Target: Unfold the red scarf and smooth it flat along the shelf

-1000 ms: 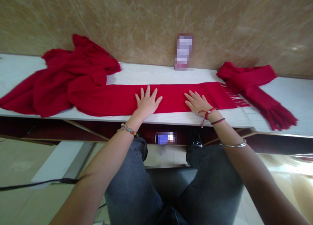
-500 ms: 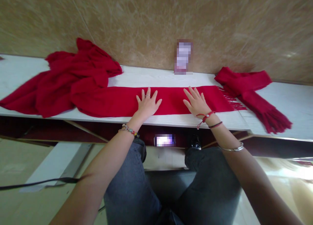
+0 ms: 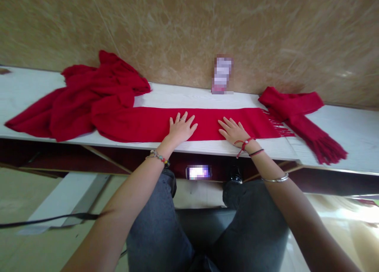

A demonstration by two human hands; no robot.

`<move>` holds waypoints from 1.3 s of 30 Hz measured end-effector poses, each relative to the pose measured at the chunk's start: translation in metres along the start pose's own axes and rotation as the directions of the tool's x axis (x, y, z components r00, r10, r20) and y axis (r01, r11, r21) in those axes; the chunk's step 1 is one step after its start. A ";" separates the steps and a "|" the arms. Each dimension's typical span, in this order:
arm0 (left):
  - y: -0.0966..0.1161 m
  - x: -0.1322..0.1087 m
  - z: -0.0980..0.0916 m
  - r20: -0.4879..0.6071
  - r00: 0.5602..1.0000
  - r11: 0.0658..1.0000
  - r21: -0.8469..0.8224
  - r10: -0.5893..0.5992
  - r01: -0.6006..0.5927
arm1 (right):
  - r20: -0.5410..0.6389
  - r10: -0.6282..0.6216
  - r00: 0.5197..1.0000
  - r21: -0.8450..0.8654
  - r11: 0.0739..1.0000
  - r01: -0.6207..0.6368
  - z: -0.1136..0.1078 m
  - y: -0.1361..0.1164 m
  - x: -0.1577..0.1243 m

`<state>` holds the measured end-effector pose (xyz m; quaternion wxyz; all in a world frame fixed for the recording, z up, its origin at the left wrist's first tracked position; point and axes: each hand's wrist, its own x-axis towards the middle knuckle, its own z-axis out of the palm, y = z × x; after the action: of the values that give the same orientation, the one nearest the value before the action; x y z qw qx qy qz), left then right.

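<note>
A red scarf (image 3: 148, 124) lies stretched along the white shelf, its fringed end toward the right. Its left part runs into a loose, crumpled heap of red cloth (image 3: 79, 102). My left hand (image 3: 181, 129) rests on the scarf near its middle, palm down with fingers spread. To its right, my right hand (image 3: 232, 130) also lies flat on the scarf, fingers apart. Neither hand grips the fabric. Beside the fringe, a second red scarf (image 3: 296, 112), folded across itself, has its fringed tail pointing toward the front edge.
The narrow white shelf (image 3: 183, 100) backs onto a brown marbled wall (image 3: 189, 31). A blurred-out upright item (image 3: 222, 74) leans there. Below the shelf edge, a lit phone (image 3: 199, 172) lies in front of my knees. A black cable (image 3: 50, 220) crosses at the lower left.
My right hand has slid slightly left and nearer to me along the scarf. My left hand has shifted only a little toward me. The whole view has moved slightly.
</note>
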<state>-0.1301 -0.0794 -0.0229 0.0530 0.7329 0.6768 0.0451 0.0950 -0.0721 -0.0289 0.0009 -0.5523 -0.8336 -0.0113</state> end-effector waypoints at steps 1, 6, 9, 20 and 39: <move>0.000 0.000 0.000 -0.005 1.000 1.000 -0.003 0.002 -0.002 | -0.003 0.002 1.000 0.007 1.000 -0.002 0.000 0.000 0.000; 0.001 -0.001 0.000 -0.032 0.999 1.000 0.006 -0.002 0.002 | -0.090 0.020 0.996 0.047 0.999 -0.016 -0.002 0.000 0.001; 0.001 -0.001 0.000 -0.131 0.989 0.998 0.008 0.063 -0.062 | -0.185 0.026 0.982 0.065 0.998 -0.014 -0.006 -0.002 0.002; 0.000 0.004 0.000 0.009 0.992 0.992 0.014 0.127 -0.127 | -0.021 -0.054 0.998 0.006 0.999 0.054 0.004 -0.010 -0.001; 0.002 0.001 -0.002 -0.020 0.993 0.993 0.006 0.116 -0.116 | -0.081 -0.038 0.996 0.058 0.997 0.043 -0.004 -0.013 0.002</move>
<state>-0.1288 -0.0788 -0.0209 0.0418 0.7706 0.6336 0.0539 0.0820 -0.0757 -0.0248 0.0508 -0.5341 -0.8438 -0.0084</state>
